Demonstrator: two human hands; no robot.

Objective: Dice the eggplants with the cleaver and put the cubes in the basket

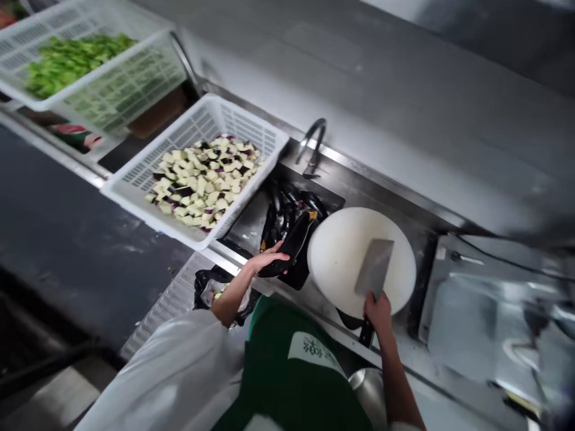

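Note:
My left hand is closed around a long dark eggplant at the sink's front edge, left of the round white cutting board. In my right hand is the handle of a cleaver, whose broad blade lies over the right part of the board. Several more whole eggplants sit in the sink behind my left hand. A white basket to the left contains cut eggplant cubes with pale flesh and dark skin.
A curved faucet rises behind the sink. Another white basket with chopped greens stands at the far left. On the right are a metal surface and clear plastic. A black bag hangs low at the front.

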